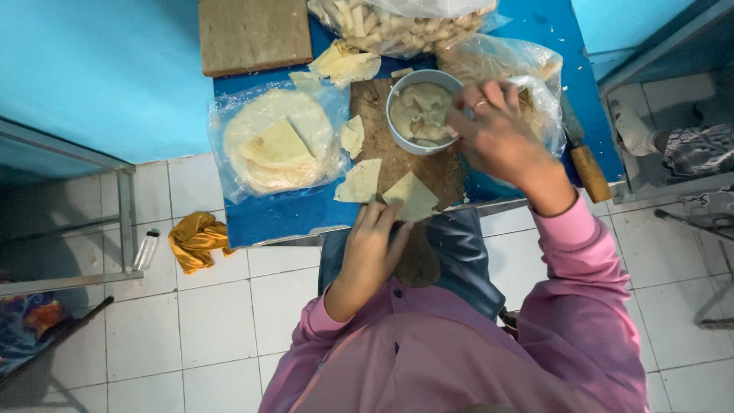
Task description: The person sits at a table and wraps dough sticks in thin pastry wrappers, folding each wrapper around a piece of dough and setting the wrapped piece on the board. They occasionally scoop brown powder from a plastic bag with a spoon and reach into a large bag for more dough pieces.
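Rough wooden board (405, 164), glossy plastic bag (229, 164), matt dough wrappers (413, 197)
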### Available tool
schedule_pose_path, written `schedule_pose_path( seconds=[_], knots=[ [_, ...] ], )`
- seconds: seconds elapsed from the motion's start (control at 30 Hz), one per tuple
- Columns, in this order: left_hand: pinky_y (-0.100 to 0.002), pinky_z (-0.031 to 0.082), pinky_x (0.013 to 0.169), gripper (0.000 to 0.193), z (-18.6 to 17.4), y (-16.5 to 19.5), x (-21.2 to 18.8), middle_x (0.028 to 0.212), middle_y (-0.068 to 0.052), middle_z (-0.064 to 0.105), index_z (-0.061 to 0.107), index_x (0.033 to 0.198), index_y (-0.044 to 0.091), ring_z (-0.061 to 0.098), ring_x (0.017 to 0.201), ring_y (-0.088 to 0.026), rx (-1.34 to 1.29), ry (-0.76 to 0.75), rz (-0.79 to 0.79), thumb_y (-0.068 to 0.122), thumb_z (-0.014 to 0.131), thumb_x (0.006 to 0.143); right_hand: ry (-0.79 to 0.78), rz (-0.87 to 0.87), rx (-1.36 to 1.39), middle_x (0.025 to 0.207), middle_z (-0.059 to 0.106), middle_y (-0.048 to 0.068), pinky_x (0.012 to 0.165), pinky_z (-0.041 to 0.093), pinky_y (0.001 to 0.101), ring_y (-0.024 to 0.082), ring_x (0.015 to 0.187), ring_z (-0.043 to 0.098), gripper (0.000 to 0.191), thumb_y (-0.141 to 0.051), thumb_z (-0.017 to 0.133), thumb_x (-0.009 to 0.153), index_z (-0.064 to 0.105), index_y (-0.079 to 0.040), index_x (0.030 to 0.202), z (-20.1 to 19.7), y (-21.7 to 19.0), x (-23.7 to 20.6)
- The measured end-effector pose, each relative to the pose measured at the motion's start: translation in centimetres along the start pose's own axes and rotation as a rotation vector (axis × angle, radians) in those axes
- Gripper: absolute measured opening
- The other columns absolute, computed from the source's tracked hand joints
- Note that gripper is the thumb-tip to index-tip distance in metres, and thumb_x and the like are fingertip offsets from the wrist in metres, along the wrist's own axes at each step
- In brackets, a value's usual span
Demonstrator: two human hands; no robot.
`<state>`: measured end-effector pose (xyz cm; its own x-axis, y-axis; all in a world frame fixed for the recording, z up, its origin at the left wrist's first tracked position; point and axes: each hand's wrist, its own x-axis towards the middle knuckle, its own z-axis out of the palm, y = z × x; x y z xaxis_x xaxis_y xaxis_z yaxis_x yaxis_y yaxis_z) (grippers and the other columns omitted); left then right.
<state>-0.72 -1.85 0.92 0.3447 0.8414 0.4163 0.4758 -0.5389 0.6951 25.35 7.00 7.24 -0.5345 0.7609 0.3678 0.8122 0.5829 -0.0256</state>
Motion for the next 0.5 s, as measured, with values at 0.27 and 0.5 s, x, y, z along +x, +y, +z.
schedule_pose_path(
  seconds=[0.27,0.5],
  knots=[
    [-0.041,0.052,0.079,0.028,0.5,-0.6,-0.4,0.097,-0.014,0.065,0.067,0.118,0.0,0.064,0.089,-0.033,-0.114,-0.007,-0.031,0.01,0.072,0.092,0.089,0.016,0.406,0.111,0.059,0.012,0.088,0.049,0.0451,0.032,0.106,0.058,0.039,-0.02,0.082,0.083,0.071,-0.008,0.118,2.0,-5.4,-3.9],
    [-0.04,0.052,0.079,0.026,0.1,-0.6,-0.4,0.096,-0.013,0.065,0.068,0.117,0.001,0.065,0.09,-0.031,-0.128,0.028,-0.003,0.008,0.072,0.092,0.065,-0.004,0.015,0.113,0.059,0.007,0.086,0.04,0.0459,0.028,0.106,0.055,0.031,-0.038,0.073,0.091,0.076,-0.019,0.115,4.6,-6.1,-4.4]
  ],
)
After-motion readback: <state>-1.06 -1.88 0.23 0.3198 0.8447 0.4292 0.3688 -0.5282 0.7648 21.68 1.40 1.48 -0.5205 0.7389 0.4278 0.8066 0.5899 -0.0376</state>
